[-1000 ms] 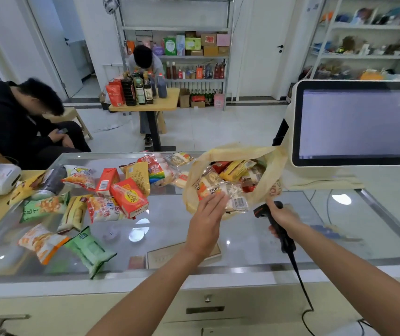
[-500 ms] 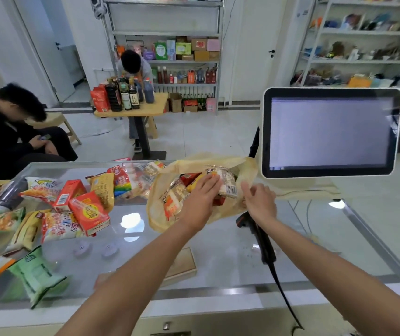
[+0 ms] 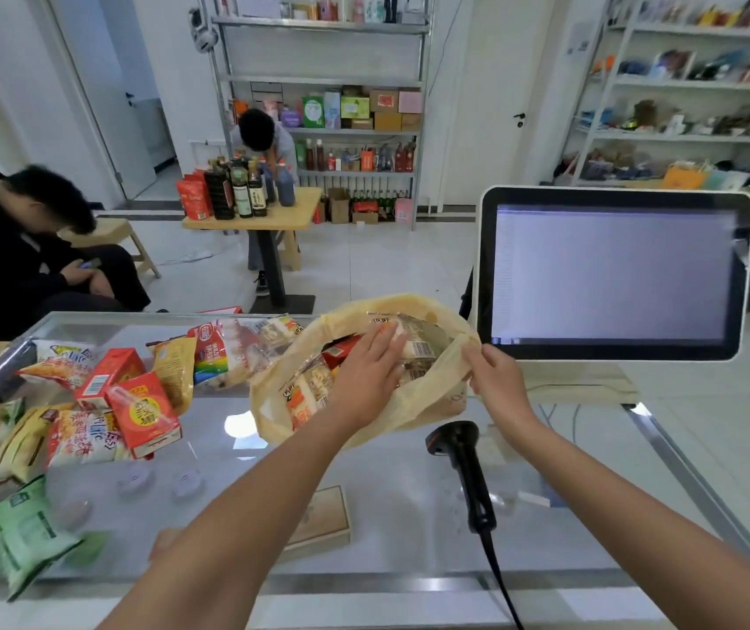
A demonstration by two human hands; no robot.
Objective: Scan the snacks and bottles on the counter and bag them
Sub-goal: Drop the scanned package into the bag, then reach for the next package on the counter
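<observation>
A yellowish plastic bag (image 3: 432, 406) lies open on the glass counter (image 3: 386, 488), holding several snack packets. My left hand (image 3: 370, 375) reaches into its mouth, and its straight fingers press on a clear-wrapped snack packet (image 3: 423, 345) at the top of the bag. My right hand (image 3: 495, 379) pinches the bag's right rim. The black barcode scanner (image 3: 459, 452) lies on the counter just under my right wrist, with its cable trailing toward me. A pile of loose snacks covers the counter's left part, among them two red cartons (image 3: 141, 411) and a green packet (image 3: 23, 534).
A white-framed touchscreen (image 3: 613, 275) stands right of the bag. A flat wooden box (image 3: 318, 520) shows below the glass. Beyond the counter a person in black (image 3: 9, 247) sits at the left, and another stands behind a small table of bottles (image 3: 245, 193).
My right hand has let go of the scanner, which now lies on the counter, and has taken the bag's rim. My left hand has pushed the clear packet deeper into the bag.
</observation>
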